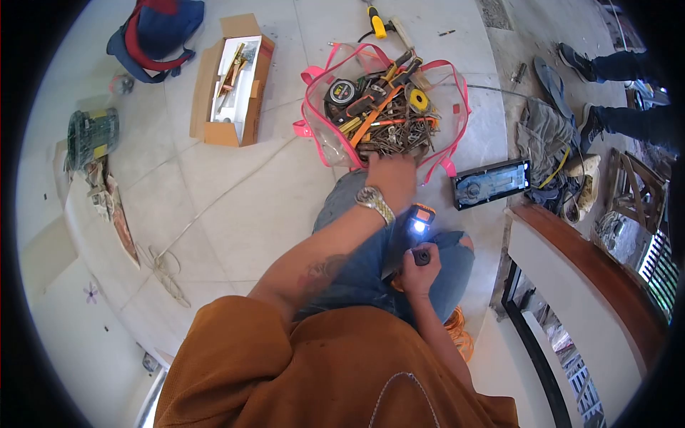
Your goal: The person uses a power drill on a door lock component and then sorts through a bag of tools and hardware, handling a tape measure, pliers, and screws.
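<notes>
My left hand [392, 178], with a metal wristwatch [374, 203] on its wrist, reaches to the near edge of a clear plastic bag with pink trim [316, 139]. Its fingertips dip among the loose screws and small hardware [399, 134] and are hidden there. Inside the bag also lie a tape measure [342, 91], a yellow tape roll [419, 100], an orange-handled tool [376, 116] and pliers [404, 71]. Close to my lap, my right hand [419, 271] is wrapped round a dark cordless drill with orange parts [424, 214]; its light is on.
An open cardboard box [257, 107] with metal parts stands left of the bag. A black tray-like case [492, 184] lies at right. Yellow-handled tool [377, 23], backpack [168, 32], string [214, 202] and orange cord [459, 335] lie around. Another person's legs [621, 65] show at right.
</notes>
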### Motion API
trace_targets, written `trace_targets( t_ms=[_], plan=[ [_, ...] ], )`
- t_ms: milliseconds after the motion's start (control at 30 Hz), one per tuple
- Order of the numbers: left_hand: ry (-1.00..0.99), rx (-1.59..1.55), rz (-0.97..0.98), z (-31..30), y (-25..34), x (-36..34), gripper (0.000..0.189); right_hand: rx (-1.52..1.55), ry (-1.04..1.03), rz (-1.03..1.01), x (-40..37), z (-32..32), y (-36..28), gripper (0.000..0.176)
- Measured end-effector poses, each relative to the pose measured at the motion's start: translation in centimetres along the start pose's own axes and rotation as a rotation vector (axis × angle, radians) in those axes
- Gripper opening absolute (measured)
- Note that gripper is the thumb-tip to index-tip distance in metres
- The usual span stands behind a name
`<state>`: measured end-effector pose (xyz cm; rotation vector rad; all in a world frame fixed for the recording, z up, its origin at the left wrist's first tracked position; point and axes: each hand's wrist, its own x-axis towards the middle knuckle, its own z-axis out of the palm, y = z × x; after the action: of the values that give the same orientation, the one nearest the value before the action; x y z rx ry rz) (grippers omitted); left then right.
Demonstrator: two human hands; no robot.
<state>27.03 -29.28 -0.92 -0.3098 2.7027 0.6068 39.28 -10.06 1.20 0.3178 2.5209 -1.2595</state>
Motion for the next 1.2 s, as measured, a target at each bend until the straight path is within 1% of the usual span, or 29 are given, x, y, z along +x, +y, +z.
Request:
trace_targets(
  t_ms=[33,67,133,167,233,267,333,467,533,667,733,767,833,867,933,1033,1167,1200],
  plan=[
    [-0.029,-0.072,0.016,-0.2,0.6,-0.5,0.025,0.006,-0.009,-0.012,0.1,0.3,-0.2,0.018],
    [-0.023,-0.065,0.010,-0.1,0.9,-1.0,0.025,0.013,-0.014,-0.018,0.1,0.5,-0.2,0.018],
    [-0.024,-0.225,-0.075,0.2,1.3,-1.7,0.026,-0.012,-0.016,-0.026,0.1,0.4,-0.1,0.019],
    [-0.020,-0.227,-0.076,-0.2,1.3,-2.0,0.026,-0.013,-0.017,-0.029,0.3,0.4,-0.1,0.019],
    [-0.045,-0.388,-0.200,-1.7,0.8,-3.3,0.028,-0.002,-0.018,-0.038,0.1,0.1,0.0,0.020],
    [-0.047,-0.393,-0.197,-2.0,0.3,-3.8,0.028,-0.007,-0.014,-0.038,0.2,0.0,-0.2,0.020],
    [-0.093,-0.443,-0.273,-2.5,-0.8,-4.8,0.029,-0.017,-0.026,-0.042,0.2,-0.1,-0.7,0.019],
    [-0.042,-0.459,-0.271,-4.1,-2.4,-6.3,0.030,0.014,-0.035,0.005,-0.1,0.1,-0.4,0.019],
    [-0.041,-0.558,-0.271,-5.8,-2.9,-6.4,0.029,0.018,-0.016,-0.014,0.1,0.2,-0.2,0.018],
    [-0.015,-0.654,-0.256,-9.1,-4.1,-5.6,0.031,0.031,-0.018,0.003,0.2,0.2,-0.2,0.018],
    [-0.004,-0.700,-0.246,-10.6,-4.8,-4.4,0.032,0.090,-0.034,0.079,0.0,0.3,0.2,0.014],
    [-0.003,-0.700,-0.248,-10.7,-5.2,-3.4,0.032,0.091,-0.037,0.078,0.1,0.3,0.0,0.014],
    [0.105,-0.636,-0.181,-10.5,-5.8,-1.5,0.031,0.059,-0.022,0.005,0.1,0.1,-0.7,0.014],
    [0.105,-0.636,-0.182,-10.4,-6.0,-0.6,0.031,0.059,-0.022,0.006,0.2,0.1,-0.5,0.014],
    [0.216,-0.633,-0.129,-10.1,-6.1,0.7,0.031,0.087,-0.033,0.056,0.3,0.0,0.4,0.017],
    [0.209,-0.701,-0.159,-10.3,-5.8,1.3,0.030,0.090,-0.007,0.030,0.2,-0.1,0.4,0.017],
    [0.193,-0.771,-0.187,-9.3,-6.7,1.3,0.031,0.106,-0.021,0.071,0.2,-0.2,0.2,0.017],
    [0.162,-0.783,-0.212,-9.1,-7.2,1.3,0.031,0.086,-0.018,0.053,0.3,-0.2,0.1,0.017]
  ],
)
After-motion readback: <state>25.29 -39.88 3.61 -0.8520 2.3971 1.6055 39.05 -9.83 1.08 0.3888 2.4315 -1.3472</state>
